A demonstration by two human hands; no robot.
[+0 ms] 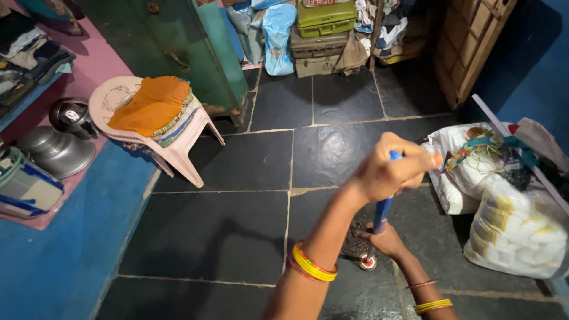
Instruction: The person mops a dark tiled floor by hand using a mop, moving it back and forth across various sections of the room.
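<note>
Blue, the mop handle (383, 208) stands nearly upright over the dark stone floor (237, 231), its long axis running from the upper hand down to the grey mop head (354, 242). The left hand (392, 172) wraps closed around the top; the right hand (388, 240) grips lower, nearer the head

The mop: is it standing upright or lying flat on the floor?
Near upright. Left hand grips the blue handle's top, right hand holds it low, and the mop head rests on the dark tiles.
</note>
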